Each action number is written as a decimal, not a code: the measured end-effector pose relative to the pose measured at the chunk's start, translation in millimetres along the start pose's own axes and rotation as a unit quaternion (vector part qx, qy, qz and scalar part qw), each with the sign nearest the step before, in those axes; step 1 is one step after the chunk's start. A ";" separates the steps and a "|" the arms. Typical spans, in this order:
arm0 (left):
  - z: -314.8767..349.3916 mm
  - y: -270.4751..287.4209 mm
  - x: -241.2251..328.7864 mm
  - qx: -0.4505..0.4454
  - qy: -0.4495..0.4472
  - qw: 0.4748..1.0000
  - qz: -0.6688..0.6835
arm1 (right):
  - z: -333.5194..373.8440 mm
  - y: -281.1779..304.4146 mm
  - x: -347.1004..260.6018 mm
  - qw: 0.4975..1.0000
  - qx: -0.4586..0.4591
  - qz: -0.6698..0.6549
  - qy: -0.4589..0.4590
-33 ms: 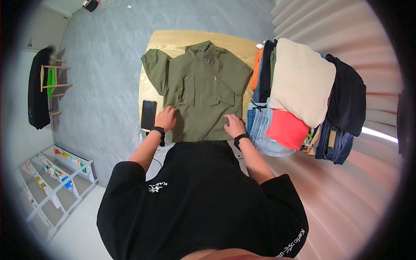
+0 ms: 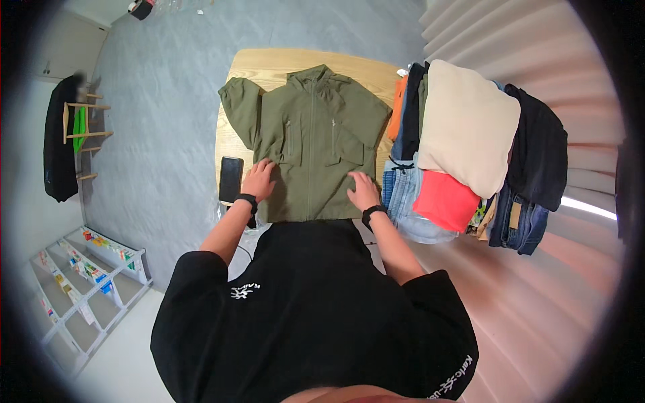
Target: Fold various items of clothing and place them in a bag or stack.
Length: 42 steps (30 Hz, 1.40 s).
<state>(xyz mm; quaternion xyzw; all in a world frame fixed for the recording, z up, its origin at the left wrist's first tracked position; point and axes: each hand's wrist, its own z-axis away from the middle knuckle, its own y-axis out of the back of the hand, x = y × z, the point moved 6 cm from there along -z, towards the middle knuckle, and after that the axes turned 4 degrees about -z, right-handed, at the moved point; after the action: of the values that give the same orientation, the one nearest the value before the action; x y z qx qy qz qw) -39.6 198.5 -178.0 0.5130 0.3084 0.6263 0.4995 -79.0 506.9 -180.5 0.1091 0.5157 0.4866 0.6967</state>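
An olive-green zip jacket [image 2: 308,154] lies front side up, its collar at the far end and its hem toward me. One sleeve is bent out at the left, the other folded in at the right. My left hand [image 2: 259,178] rests on the jacket's left edge, fingers stretched out and apart. On the right edge of the lower front lies my right hand [image 2: 363,191], also open, with its fingers slightly bent. Neither hand grips the cloth. Just left of my left hand is a dark phone [image 2: 231,178].
The jacket covers much of a wooden table [image 2: 269,62]. At the right, folded clothes are piled up, with a cream garment [image 2: 468,124], a coral-red one [image 2: 446,200], light-blue jeans [image 2: 404,211] and a black garment [image 2: 537,148]. A pink curtain [image 2: 537,322] hangs beyond; a white rack [image 2: 94,295] stands lower left.
My left hand has shifted very slightly away from me along the jacket's left edge. My right hand has moved up a touch. The jacket looks almost the same.
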 end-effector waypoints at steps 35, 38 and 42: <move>-65.9 -35.3 2.0 -0.311 0.070 0.927 -0.199 | -66.2 -18.6 22.5 0.960 -0.113 0.205 -0.156; -63.4 -35.5 -2.0 -0.311 0.075 0.926 -0.199 | -66.8 -17.9 22.4 0.955 -0.108 0.219 -0.167; -63.4 -31.4 -1.6 -0.300 0.062 0.934 -0.185 | -66.9 -17.7 19.1 0.953 -0.106 0.232 -0.166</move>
<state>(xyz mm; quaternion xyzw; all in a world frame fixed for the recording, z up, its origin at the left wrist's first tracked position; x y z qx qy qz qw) -90.1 214.7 -224.8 0.2337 0.2257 0.6169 0.7169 -124.2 489.7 -233.5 0.2307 0.2989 0.6616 0.6479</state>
